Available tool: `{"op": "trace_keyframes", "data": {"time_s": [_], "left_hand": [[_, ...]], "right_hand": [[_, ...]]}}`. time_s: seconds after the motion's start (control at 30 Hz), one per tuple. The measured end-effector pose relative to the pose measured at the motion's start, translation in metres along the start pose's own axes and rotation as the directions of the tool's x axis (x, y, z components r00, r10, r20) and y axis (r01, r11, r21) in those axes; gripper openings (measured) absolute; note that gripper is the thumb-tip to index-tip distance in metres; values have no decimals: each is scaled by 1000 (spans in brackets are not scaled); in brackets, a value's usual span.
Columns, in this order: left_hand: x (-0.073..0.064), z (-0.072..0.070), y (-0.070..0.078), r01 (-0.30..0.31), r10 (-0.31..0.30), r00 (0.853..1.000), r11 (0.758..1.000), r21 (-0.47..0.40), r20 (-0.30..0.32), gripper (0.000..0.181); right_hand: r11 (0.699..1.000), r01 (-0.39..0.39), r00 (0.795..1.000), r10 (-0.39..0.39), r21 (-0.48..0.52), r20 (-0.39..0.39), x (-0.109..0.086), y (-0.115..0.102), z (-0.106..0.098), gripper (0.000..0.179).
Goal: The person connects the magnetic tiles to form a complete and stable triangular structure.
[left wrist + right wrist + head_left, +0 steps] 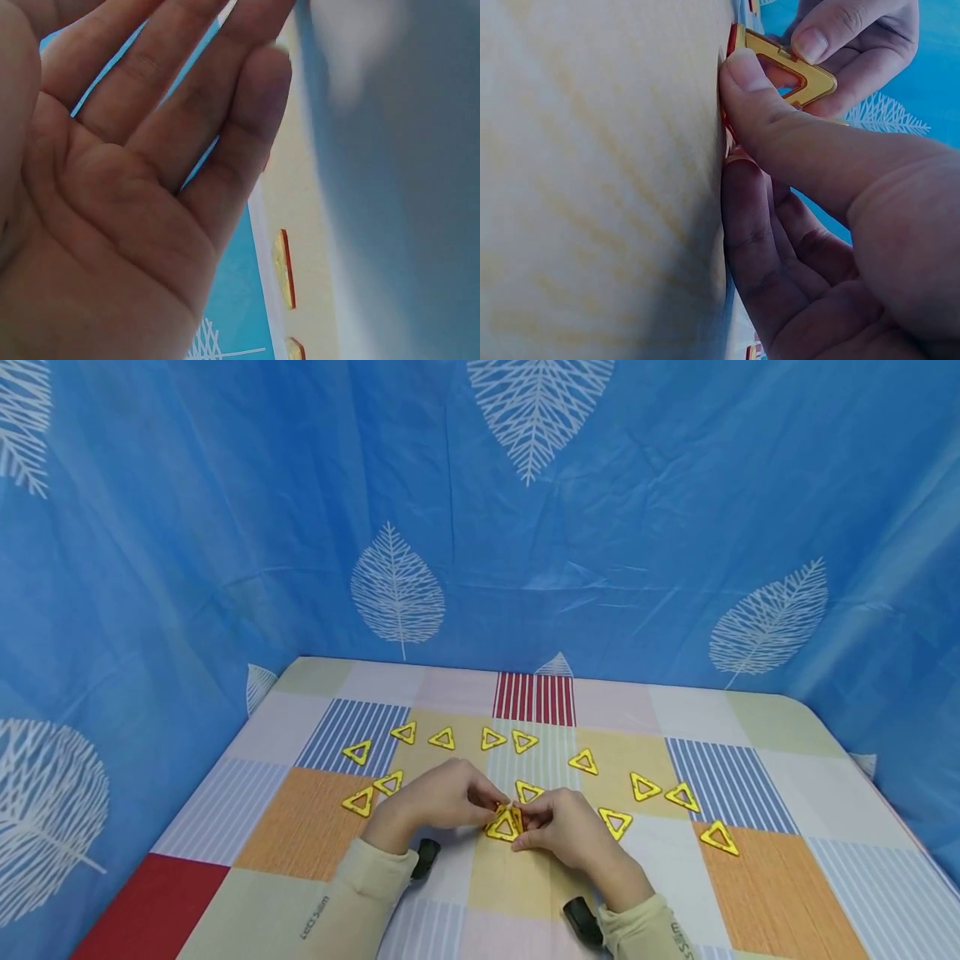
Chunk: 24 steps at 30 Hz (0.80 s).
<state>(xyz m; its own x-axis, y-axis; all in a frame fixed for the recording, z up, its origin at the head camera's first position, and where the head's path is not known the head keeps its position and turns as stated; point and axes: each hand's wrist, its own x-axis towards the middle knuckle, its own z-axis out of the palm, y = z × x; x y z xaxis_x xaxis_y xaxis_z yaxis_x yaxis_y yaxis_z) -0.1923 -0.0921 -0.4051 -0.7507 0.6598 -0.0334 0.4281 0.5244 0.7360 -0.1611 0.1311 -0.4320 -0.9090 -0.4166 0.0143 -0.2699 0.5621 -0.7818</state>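
Observation:
Yellow triangular magnetic tiles (pixel 501 837) stand joined in a small upright cluster between my hands, leaning together near the top. My left hand (pixel 450 795) pinches the cluster from the left. From the right, my right hand (pixel 568 831) grips it with thumb and fingers. The right wrist view shows a tilted tile (pixel 815 86) with the left thumb on its upper edge and the right thumb at its lower side. In the left wrist view the palm (pixel 112 202) fills much of the picture, and the held tiles are hidden. Just behind the cluster lies a single flat tile (pixel 529 799).
Several loose yellow triangles lie in an arc, from a left tile (pixel 358 811) across the back to a right tile (pixel 720 847). A patchwork cloth (pixel 300 818) covers the table. Blue leaf-print curtains (pixel 637 527) enclose the back and sides.

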Motion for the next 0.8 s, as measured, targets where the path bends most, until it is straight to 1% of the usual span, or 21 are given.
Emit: {"op": "trace_keyframes", "data": {"time_s": [0.1, 0.17, 0.27, 0.4, 0.47, 0.6, 0.73, 0.8], "left_hand": [[0, 1, -1, -5, 5, 1000, 1000, -6, 3, 24], [0, 2, -1, -6, 6, 1000, 1000, -9, 5, 23], [0, 2, -1, -14, 14, 1000, 1000, -7, 3, 21], [0, 1, -1, -27, 27, 1000, 1000, 5, -2, 22], [0, 1, -1, -33, 33, 999, 999, 2, -4, 22], [0, 1, -1, -41, 41, 999, 999, -9, 2, 23], [1, 1, -3, -29, 30, 1000, 999, -17, 5, 23], [1, 1, -4, -23, 23, 1000, 1000, -21, 7, 23]], "right_hand": [[1000, -9, 1000, 9, -14, 0, 0, 0, 1, 20], [1000, -4, 1000, 4, -22, 2, -1, 0, 1, 17], [999, 30, 1000, -30, -29, 5, -1, 0, 1, 18], [994, 97, 995, -96, -56, 9, 0, 0, 1, 27], [990, 116, 993, -116, -78, 12, 1, -1, 1, 29], [985, 124, 992, -122, -119, 20, 0, -2, 1, 27], [984, 123, 992, -120, -128, 33, 1, -3, 1, 24], [985, 120, 992, -116, -126, 41, 1, -3, 1, 19]]}}
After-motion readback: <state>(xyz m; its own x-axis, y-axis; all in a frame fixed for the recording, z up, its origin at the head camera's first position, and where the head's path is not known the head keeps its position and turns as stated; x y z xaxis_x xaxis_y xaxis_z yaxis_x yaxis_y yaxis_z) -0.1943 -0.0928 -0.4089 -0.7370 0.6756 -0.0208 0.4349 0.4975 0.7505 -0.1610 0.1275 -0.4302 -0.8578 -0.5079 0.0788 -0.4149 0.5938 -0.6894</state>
